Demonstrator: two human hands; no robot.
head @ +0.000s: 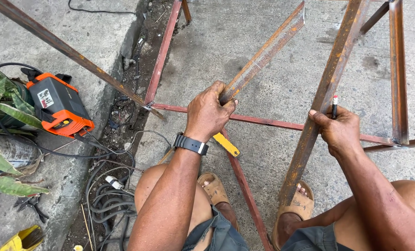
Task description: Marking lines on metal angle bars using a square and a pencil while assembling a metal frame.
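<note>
Left hand (pixel 208 114) fingers clench a rusty angle bar (pixel 263 56) running toward one o'clock; right hand (pixel 338 130) grips a pencil (pixel 334 106) against another bar (pixel 326 93), bare concrete (pixel 272 88) between.

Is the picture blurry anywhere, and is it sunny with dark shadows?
Head view: sharp nearly everywhere, from the left hand gripping the rusty angle bar to the right hand with its pencil; soft, even daylight, only faint shadows on the concrete floor, no glare; straight bars bend slightly near the edges, and the plant leaves look a bit softer.
</note>
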